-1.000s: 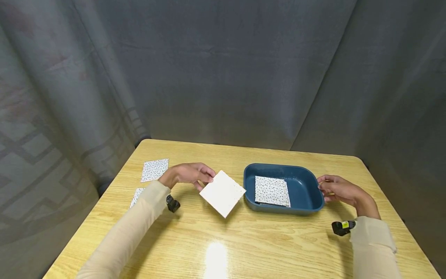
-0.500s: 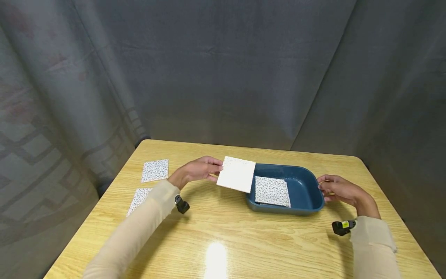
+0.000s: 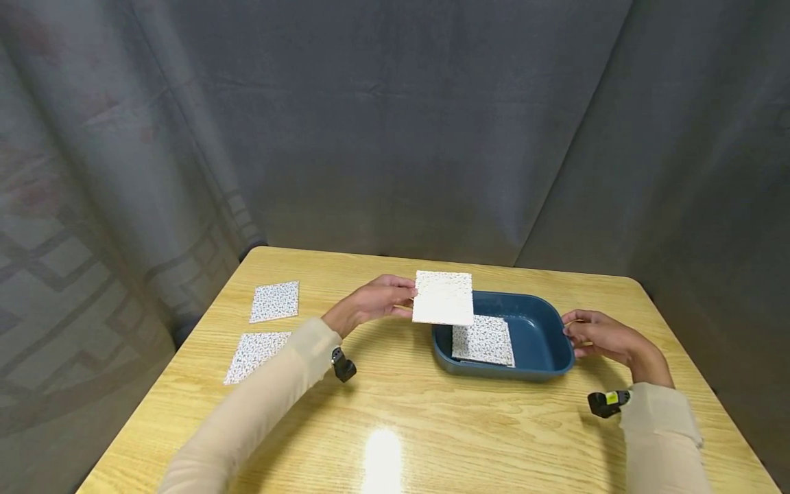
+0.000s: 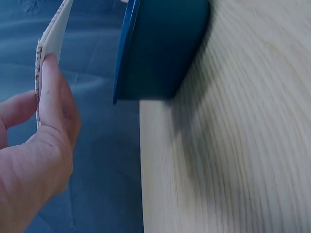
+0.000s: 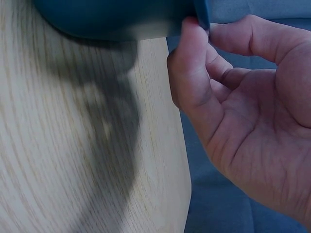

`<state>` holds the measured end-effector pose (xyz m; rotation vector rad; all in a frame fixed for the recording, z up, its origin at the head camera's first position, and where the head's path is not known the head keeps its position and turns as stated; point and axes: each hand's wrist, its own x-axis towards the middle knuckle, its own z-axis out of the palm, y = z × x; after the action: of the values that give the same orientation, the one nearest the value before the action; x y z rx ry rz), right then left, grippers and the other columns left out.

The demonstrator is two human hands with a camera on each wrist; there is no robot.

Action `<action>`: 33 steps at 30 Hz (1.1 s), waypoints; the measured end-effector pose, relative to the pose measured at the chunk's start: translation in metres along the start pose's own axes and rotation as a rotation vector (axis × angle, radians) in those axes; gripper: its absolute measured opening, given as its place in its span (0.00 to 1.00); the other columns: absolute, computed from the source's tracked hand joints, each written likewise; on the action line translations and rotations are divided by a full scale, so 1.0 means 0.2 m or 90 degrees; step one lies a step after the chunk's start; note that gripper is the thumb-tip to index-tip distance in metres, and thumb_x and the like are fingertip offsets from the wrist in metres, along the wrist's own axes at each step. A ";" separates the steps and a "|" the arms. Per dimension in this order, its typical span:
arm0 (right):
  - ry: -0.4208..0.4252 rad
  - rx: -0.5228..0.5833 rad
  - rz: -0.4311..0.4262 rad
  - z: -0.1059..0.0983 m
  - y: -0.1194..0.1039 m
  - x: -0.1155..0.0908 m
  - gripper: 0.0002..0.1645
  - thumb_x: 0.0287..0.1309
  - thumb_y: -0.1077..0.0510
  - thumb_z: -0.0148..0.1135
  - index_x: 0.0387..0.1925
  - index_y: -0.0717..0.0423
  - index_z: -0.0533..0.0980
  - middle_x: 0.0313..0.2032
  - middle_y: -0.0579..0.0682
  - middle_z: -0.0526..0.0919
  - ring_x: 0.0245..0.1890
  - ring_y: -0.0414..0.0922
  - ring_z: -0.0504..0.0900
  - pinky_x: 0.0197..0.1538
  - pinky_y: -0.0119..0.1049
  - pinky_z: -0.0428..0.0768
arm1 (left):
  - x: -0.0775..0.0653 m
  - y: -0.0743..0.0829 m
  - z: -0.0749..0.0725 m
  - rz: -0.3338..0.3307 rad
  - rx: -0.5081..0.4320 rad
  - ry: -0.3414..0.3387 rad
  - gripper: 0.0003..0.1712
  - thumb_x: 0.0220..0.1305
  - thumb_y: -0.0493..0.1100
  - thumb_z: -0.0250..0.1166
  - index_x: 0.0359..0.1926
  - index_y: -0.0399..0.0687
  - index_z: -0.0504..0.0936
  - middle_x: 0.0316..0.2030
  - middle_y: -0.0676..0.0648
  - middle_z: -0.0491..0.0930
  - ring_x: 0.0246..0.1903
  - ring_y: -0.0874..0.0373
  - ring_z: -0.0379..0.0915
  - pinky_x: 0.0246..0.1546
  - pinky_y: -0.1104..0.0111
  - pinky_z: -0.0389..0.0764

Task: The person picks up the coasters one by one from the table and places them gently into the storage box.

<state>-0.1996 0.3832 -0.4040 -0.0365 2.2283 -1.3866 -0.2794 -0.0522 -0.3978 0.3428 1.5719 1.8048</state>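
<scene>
Between thumb and fingers, my left hand (image 3: pixel 379 299) pinches a thin square tile (image 3: pixel 443 298) by its left edge. The tile is held in the air over the left end of a blue plastic tub (image 3: pixel 537 336); in the left wrist view the tile (image 4: pixel 54 34) is edge-on, apart from the tub (image 4: pixel 160 53). My right hand (image 3: pixel 607 341) pinches the tub's right rim; the right wrist view shows thumb and fingertip of the right hand (image 5: pixel 252 107) on that rim. Inside the tub lie stacked speckled tiles (image 3: pixel 484 343), partly hidden by the held one.
Two speckled tiles lie on the wooden table (image 3: pixel 469 432) at the left: a far one (image 3: pixel 274 302) and a nearer one (image 3: pixel 254 353), partly covered by my left sleeve. A grey curtain (image 3: pixel 395 137) hangs behind the table's back edge.
My left hand has moved right with the tile, from beside the tub to over its left end, and the tile has turned squarer to the tub. My right hand stays on the rim.
</scene>
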 end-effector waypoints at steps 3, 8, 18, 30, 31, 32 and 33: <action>0.000 0.000 -0.001 0.00 0.00 0.00 0.20 0.71 0.63 0.46 0.57 0.75 0.61 0.37 0.50 0.75 0.36 0.43 0.76 0.42 0.38 0.84 | 0.03 -0.01 0.03 -0.001 0.001 0.013 0.05 0.75 0.32 0.52 0.44 0.37 0.74 0.37 0.46 0.77 0.37 0.56 0.75 0.38 0.69 0.85; -0.001 0.002 0.000 0.00 0.00 0.00 0.21 0.71 0.63 0.46 0.57 0.75 0.60 0.37 0.50 0.75 0.36 0.43 0.76 0.41 0.37 0.84 | 0.06 -0.03 0.08 -0.011 0.007 0.020 0.08 0.75 0.32 0.52 0.49 0.33 0.74 0.38 0.46 0.77 0.38 0.56 0.77 0.43 0.66 0.85; 0.001 -0.002 0.000 0.00 0.01 0.00 0.20 0.71 0.63 0.46 0.57 0.75 0.61 0.37 0.50 0.75 0.36 0.43 0.76 0.41 0.37 0.84 | 0.11 -0.03 0.20 -0.015 0.016 0.011 0.14 0.75 0.32 0.52 0.56 0.27 0.70 0.38 0.45 0.75 0.38 0.55 0.75 0.49 0.61 0.84; 0.004 0.000 0.003 0.00 0.00 0.00 0.21 0.71 0.63 0.47 0.57 0.74 0.61 0.37 0.50 0.75 0.36 0.43 0.77 0.41 0.37 0.84 | 0.16 -0.05 0.29 -0.048 0.050 0.026 0.26 0.75 0.34 0.53 0.70 0.30 0.63 0.51 0.39 0.73 0.40 0.55 0.75 0.52 0.60 0.83; 0.005 0.000 0.003 0.00 0.00 0.00 0.21 0.71 0.63 0.47 0.57 0.74 0.61 0.38 0.50 0.75 0.36 0.43 0.77 0.41 0.37 0.84 | 0.17 -0.05 0.30 -0.049 0.051 0.025 0.26 0.75 0.34 0.54 0.70 0.30 0.63 0.52 0.38 0.73 0.40 0.55 0.75 0.51 0.60 0.83; 0.006 0.000 0.004 0.00 0.00 0.00 0.21 0.71 0.63 0.47 0.57 0.74 0.61 0.38 0.50 0.75 0.36 0.43 0.77 0.41 0.37 0.84 | 0.17 -0.05 0.31 -0.049 0.052 0.025 0.26 0.75 0.34 0.54 0.70 0.30 0.64 0.53 0.38 0.73 0.39 0.55 0.75 0.51 0.60 0.84; 0.007 0.000 0.004 0.00 0.00 0.00 0.21 0.71 0.63 0.47 0.57 0.75 0.61 0.38 0.50 0.75 0.36 0.43 0.77 0.41 0.37 0.84 | 0.18 -0.05 0.32 -0.049 0.054 0.025 0.26 0.75 0.34 0.54 0.70 0.30 0.64 0.53 0.38 0.73 0.40 0.55 0.75 0.50 0.61 0.84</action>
<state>-0.1997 0.3828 -0.4052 -0.0220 2.2358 -1.3857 -0.2619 0.0198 -0.4021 0.2849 1.6694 1.6994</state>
